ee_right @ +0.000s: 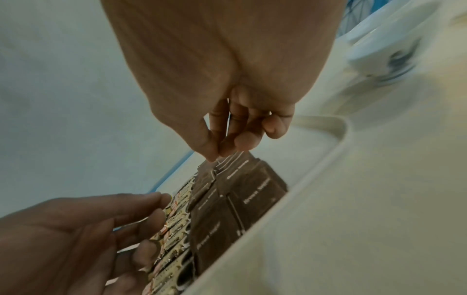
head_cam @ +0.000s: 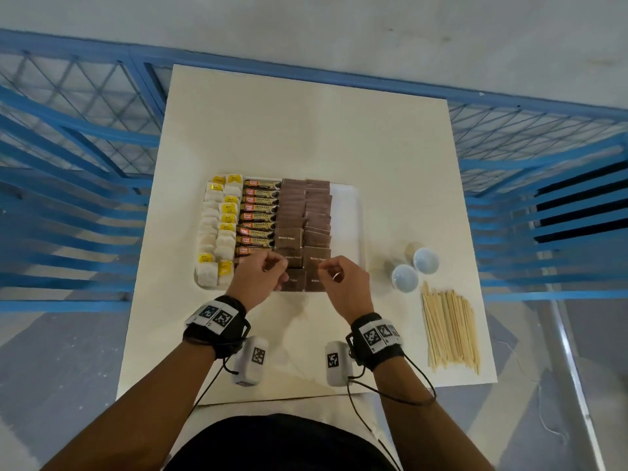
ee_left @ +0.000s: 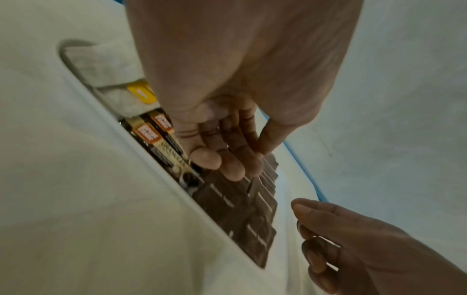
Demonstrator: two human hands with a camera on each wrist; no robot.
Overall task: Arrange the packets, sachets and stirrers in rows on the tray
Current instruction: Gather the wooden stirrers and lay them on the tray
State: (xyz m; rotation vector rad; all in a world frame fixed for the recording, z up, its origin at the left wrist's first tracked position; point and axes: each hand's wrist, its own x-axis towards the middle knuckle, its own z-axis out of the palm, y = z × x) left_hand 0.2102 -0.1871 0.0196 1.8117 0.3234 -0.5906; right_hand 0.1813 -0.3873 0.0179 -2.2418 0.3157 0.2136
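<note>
A white tray (head_cam: 346, 212) holds rows of white tea bags (head_cam: 217, 226) with yellow tags, coffee granule sticks (head_cam: 258, 219) and two columns of brown sugar sachets (head_cam: 302, 215). Its right strip is bare. My left hand (head_cam: 261, 273) hovers over the near end of the coffee sticks (ee_left: 154, 139) and sachets (ee_left: 227, 209), fingers loosely bent, holding nothing. Over the near sachets (ee_right: 240, 199) my right hand (head_cam: 339, 277) hangs the same way, fingertips close together with nothing between them. A bundle of wooden stirrers (head_cam: 448, 331) lies on the table to the right.
Two white cups (head_cam: 404, 278) (head_cam: 425, 260) stand between the tray and the stirrers. The tray sits on a white table (head_cam: 306, 130). Blue railings (head_cam: 68, 198) flank the table on both sides and behind.
</note>
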